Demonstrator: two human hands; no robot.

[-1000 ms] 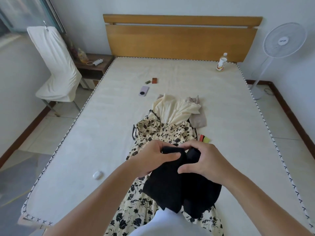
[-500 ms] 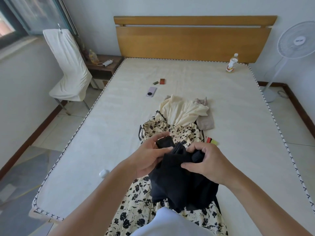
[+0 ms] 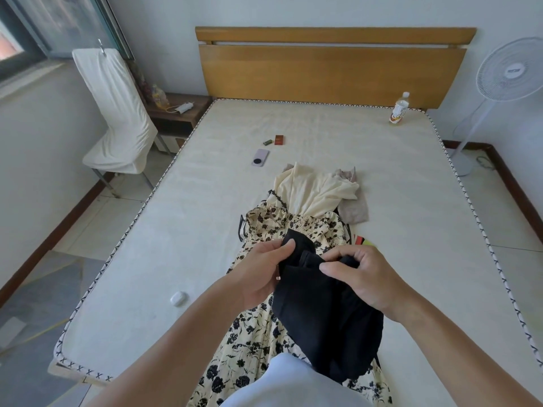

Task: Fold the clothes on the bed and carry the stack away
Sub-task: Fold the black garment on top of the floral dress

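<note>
Bed [image 3: 176, 230], black garment [image 3: 320, 312] between fingers [image 3: 286, 248] (both hands)

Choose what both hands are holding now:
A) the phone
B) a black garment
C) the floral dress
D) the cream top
B: the left hand and the right hand both grip a bunched black garment above the floral dress; the cream top and phone lie untouched.

- Wooden slatted headboard [image 3: 332, 66].
- Clear plastic bottle with an orange label [image 3: 399, 108], just before its right end.
- White pedestal fan [image 3: 509, 73], to its right.
- White-covered chair [image 3: 117, 113], well to its left.
</note>
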